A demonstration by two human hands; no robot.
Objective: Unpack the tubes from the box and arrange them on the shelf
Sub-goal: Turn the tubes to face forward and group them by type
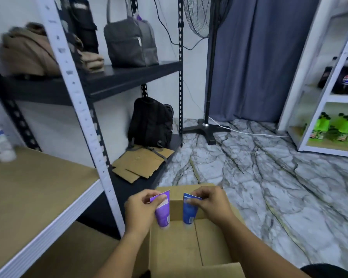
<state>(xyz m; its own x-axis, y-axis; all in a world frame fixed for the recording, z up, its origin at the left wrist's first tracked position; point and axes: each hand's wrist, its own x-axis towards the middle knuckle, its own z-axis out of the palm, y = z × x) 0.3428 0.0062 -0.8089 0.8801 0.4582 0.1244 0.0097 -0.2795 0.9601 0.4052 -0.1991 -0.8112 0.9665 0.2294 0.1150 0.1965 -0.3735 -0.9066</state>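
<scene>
The left hand (144, 207) pinches the flat crimped end of a purple tube (162, 212) between thumb and curled fingers, so the tube hangs cap-down over the open cardboard box (177, 249); the right hand (210, 205) pinches a blue tube (189, 212) the same way, just beside the purple one, the two tubes apart with a strip of the box's far wall showing between them; both tubes sit above the box's bare inner floor, their lower ends blurred; the box stands on the marble-patterned floor (269, 177), near the white upright of a shelf (28, 187) with a brown board at the left; on that board's far left edge stands a blurred white tube (2, 145); behind, a dark rack (129, 77) carries grey bags (129, 43) above, a black backpack (151, 123) and flattened cardboard (141, 163) below; a fan stand (207, 129) stands before a blue curtain (259, 57).
</scene>
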